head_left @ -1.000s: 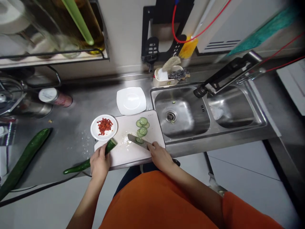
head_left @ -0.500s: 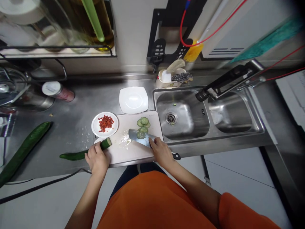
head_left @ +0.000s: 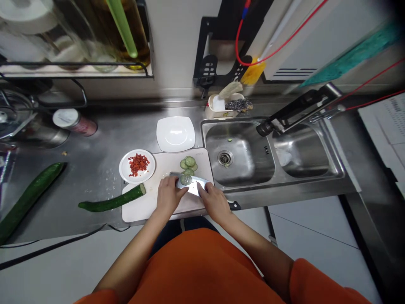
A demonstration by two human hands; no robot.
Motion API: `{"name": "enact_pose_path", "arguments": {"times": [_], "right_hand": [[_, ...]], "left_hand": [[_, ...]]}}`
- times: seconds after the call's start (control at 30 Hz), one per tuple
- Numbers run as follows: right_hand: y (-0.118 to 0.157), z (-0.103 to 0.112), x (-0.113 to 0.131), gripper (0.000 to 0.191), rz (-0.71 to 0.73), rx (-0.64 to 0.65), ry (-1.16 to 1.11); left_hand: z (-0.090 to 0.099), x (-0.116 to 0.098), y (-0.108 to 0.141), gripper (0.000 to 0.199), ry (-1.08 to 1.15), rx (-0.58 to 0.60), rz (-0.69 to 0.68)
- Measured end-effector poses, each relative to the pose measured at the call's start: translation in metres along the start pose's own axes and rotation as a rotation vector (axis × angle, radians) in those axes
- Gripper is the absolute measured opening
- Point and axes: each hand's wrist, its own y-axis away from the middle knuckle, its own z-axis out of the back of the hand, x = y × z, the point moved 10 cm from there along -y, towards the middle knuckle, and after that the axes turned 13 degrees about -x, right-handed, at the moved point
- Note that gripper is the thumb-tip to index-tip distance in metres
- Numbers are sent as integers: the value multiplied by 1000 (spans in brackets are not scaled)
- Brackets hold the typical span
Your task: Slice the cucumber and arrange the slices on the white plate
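My right hand [head_left: 217, 202] is closed around the kitchen knife [head_left: 193, 187], thumb and fingers pinching the blade near the black handle. The blade lies tilted over the cutting board [head_left: 139, 213], with a cucumber slice [head_left: 186, 180] on it. My left hand [head_left: 169, 195] is at the blade's far end, thumb and curled fingers around it, part of the contact hidden. Just beyond the blade, several cucumber slices [head_left: 189, 162] overlap in a small pile. To the left, a cut cucumber [head_left: 110, 203] rests partly on the board, its cut end facing right.
A round plate [head_left: 122, 174] of chopped red pieces [head_left: 138, 164] overlaps the board's left corner. Behind the board sits a white square plate [head_left: 175, 134]. On the right is a double sink [head_left: 240, 154] with a faucet [head_left: 284, 112]. A whole cucumber [head_left: 31, 198] lies far left.
My left hand has let go of the cut cucumber and moved right to the knife blade. The cut cucumber stays on the left. My right hand still holds the knife.
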Motion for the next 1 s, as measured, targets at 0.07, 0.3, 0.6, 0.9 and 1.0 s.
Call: {"name": "enact_pose_path", "arguments": {"times": [0.07,0.3,0.6,0.9,1.0], "right_hand": [[0,1,-1,49,12,-4,6],[4,6,-8,47,-9,-13,5],[31,4,-7,50,-30,133,-127],[68,2,-54,54,-190,187,-287],[70,4,-66,50,-233,151,-289]], "left_hand": [[-14,-3,-9,35,-22,30,43],[-30,4,-25,28,-16,49,96],[-39,35,-35,35,-125,84,122],[-41,18,-29,33,-74,23,34],[-46,4,-25,22,2,63,-134]]}}
